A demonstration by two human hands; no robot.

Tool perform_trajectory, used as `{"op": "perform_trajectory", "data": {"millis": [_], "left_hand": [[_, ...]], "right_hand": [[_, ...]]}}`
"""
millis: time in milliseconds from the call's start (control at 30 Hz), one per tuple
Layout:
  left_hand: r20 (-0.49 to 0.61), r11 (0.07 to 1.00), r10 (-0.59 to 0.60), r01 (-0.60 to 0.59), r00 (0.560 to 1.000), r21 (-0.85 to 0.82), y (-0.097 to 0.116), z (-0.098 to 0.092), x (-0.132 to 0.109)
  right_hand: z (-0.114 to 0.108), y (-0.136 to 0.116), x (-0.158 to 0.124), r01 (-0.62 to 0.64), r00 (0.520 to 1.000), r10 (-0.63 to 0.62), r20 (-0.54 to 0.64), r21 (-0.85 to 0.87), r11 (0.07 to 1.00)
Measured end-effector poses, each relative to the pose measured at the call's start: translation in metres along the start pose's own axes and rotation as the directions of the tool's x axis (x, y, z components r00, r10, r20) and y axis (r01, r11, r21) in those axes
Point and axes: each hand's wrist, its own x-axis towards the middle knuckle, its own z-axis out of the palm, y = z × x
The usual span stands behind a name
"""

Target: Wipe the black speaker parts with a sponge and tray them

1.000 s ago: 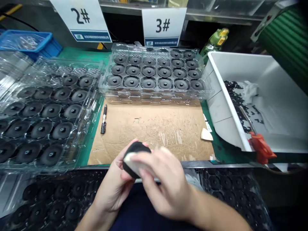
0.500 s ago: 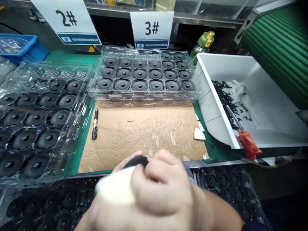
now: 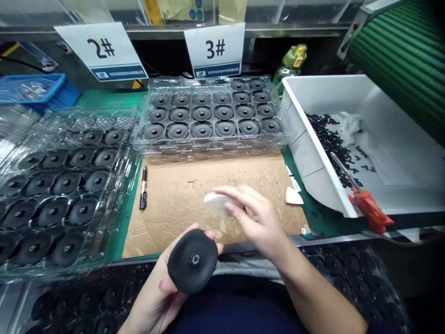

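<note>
While the clear tray (image 3: 116,190) of blk discs (image 3: 66,183) sits far L, pen (image 3: 143,188) to its R on the cardboard (image 3: 170,204), L hand (image 3: 158,292) grips one blk disc (image 3: 193,269) by its edge, stub up, nr bench edge. R hand (image 3: 257,220) pinches a blurred white wedge (image 3: 216,202); 1 sec ago it overlapped the disc, now it's apart, so contact's prob paused. 2nd wedge (image 3: 294,196) lies R, nr white bin (image 3: 308,157).

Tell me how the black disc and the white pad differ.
The black disc has a raised centre; the white pad shows none. The black disc looks sharp, the white pad blurred. The left hand holds the black disc; the right hand holds the white pad. Both are hand-held.
</note>
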Motion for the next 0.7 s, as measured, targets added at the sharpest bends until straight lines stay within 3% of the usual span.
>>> {"op": "perform_trajectory", "data": {"millis": [67, 167, 233, 300, 367, 433, 500, 567, 700], "left_hand": [[0.058, 0.998, 0.007, -0.004, 0.998, -0.056, 0.001, -0.001, 0.001], [0.087, 0.994, -0.007, 0.017, 0.996, -0.107, 0.002, -0.003, 0.005], [0.082, 0.993, -0.028, 0.037, 0.996, -0.111, 0.002, -0.004, 0.008], [0.074, 0.994, -0.032, 0.039, 0.997, -0.098, 0.001, -0.003, 0.011], [0.068, 0.997, -0.009, 0.015, 0.998, -0.082, 0.000, 0.000, 0.012], [0.059, 0.997, 0.014, -0.009, 0.998, -0.072, 0.000, 0.000, 0.012], [0.034, 0.997, 0.005, -0.003, 0.999, -0.076, 0.002, -0.002, 0.012], [-0.019, 0.997, 0.046, -0.047, 0.999, -0.059, 0.005, -0.006, 0.012], [-0.105, 0.986, 0.168, -0.169, 0.980, 0.006, 0.007, -0.006, 0.012]], "right_hand": [[0.006, 0.025, -0.016, -0.153, 0.988, 0.151, -0.033, -0.059, 0.986], [0.024, 0.059, -0.045, -0.140, 0.984, 0.155, 0.084, -0.157, 0.978], [0.030, 0.068, -0.055, -0.121, 0.983, 0.143, 0.118, -0.178, 0.977], [0.026, 0.059, -0.052, -0.145, 0.984, 0.160, 0.080, -0.171, 0.975], [0.016, 0.033, -0.039, -0.158, 0.987, 0.155, -0.029, -0.147, 0.976], [0.010, 0.000, -0.024, -0.054, 0.987, 0.035, -0.160, -0.115, 0.992], [0.011, -0.027, -0.014, 0.169, 0.977, -0.181, -0.114, -0.113, 0.979], [0.017, -0.041, -0.010, 0.262, 0.965, -0.263, -0.018, -0.053, 0.964], [0.026, -0.043, -0.003, 0.170, 0.976, -0.168, 0.139, -0.005, 0.985]]}}
